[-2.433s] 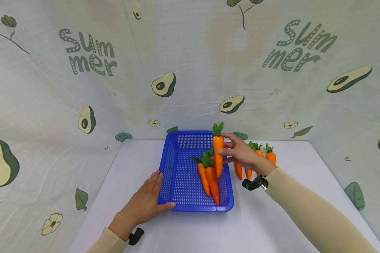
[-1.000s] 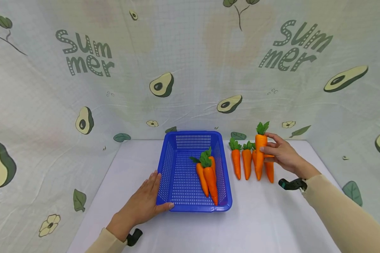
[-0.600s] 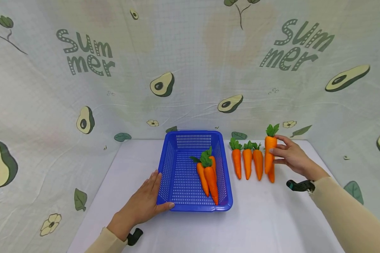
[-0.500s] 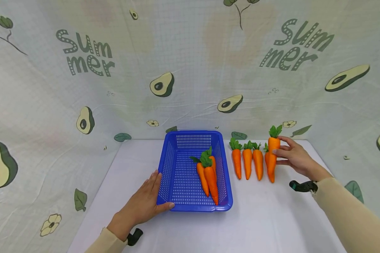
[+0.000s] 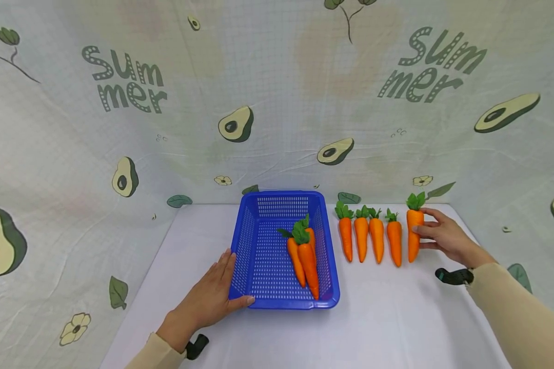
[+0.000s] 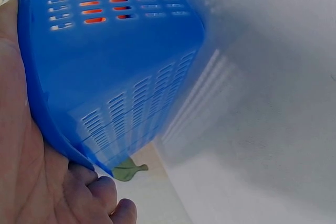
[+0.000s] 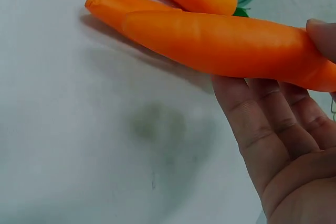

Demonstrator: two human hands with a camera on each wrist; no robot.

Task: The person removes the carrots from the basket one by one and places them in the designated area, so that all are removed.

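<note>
Right of basket (image 5: 283, 251): I'm seeing my right hand (image 5: 445, 238) pinching the fifth carrot (image 5: 414, 233), ending the row.
Left hand (image 5: 210, 300): lying flat against basket, bracing.
Handling: seeming light, firm; I'm judging mid-body best.

basket (image 5: 240, 246): glossy perforated blue plastic | carrot (image 7: 231, 45): smooth matt orange | backdrop (image 5: 277, 102): wrinkled printed cloth

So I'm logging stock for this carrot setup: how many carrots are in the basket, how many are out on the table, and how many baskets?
Carrots in the blue basket: 3
Carrots on the table: 5, counting the one the right hand holds
Blue baskets: 1
Total: 9 things, 8 of them carrots
</note>
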